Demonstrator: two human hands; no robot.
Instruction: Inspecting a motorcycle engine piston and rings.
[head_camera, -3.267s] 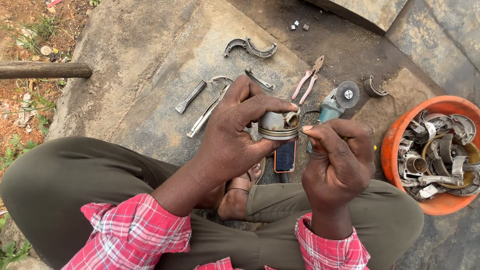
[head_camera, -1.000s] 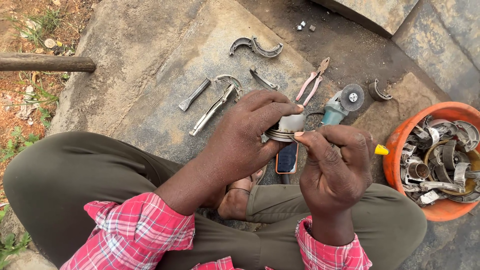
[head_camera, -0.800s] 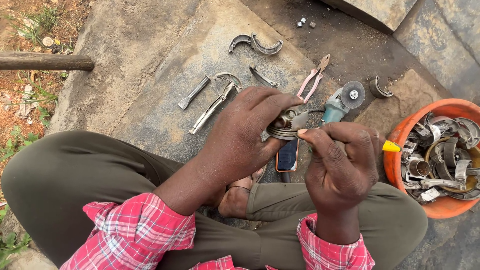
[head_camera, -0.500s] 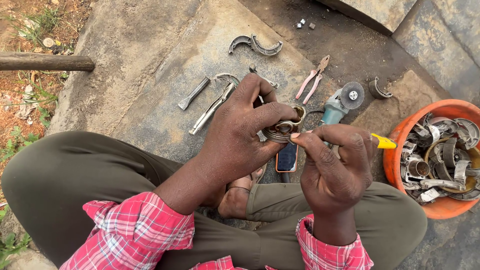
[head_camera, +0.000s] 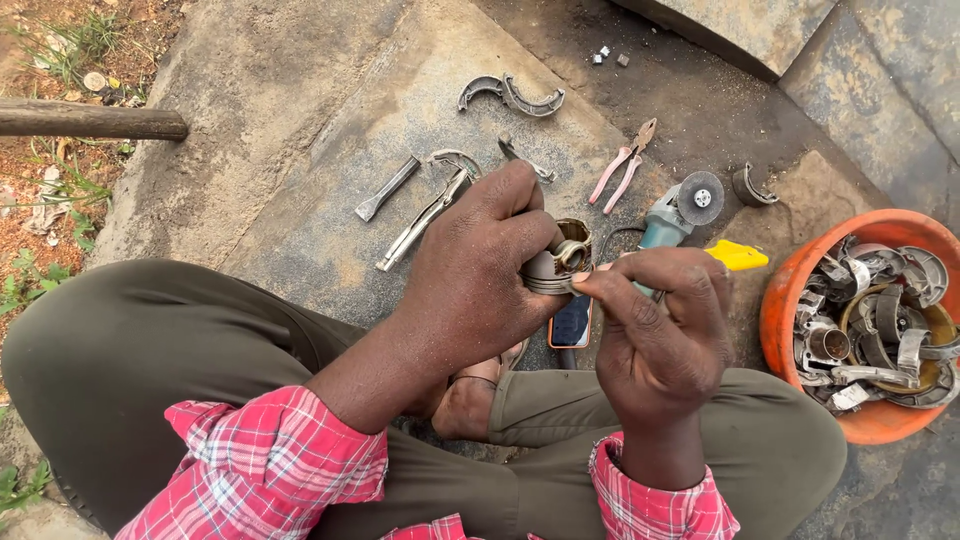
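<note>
I see the left hand (head_camera: 470, 270) with its fingers (head_camera: 520, 235) wrapped tight around a small metal piston (head_camera: 558, 265), held up over my lap. The right hand (head_camera: 665, 335) is closed too, its fingers (head_camera: 610, 290) pinching a tool with a yellow handle (head_camera: 738, 256) whose tip I cannot make out; it meets the piston's right side. Just under the piston a phone (head_camera: 572, 322) lies by my foot. Beyond the hands, on the stone floor (head_camera: 300, 120), lie a grinder (head_camera: 680, 205), pliers (head_camera: 625, 170), a flat bar (head_camera: 388, 188) and curved metal shoes (head_camera: 510, 95). To the right stands an orange tub (head_camera: 790, 290) of metal parts.
</note>
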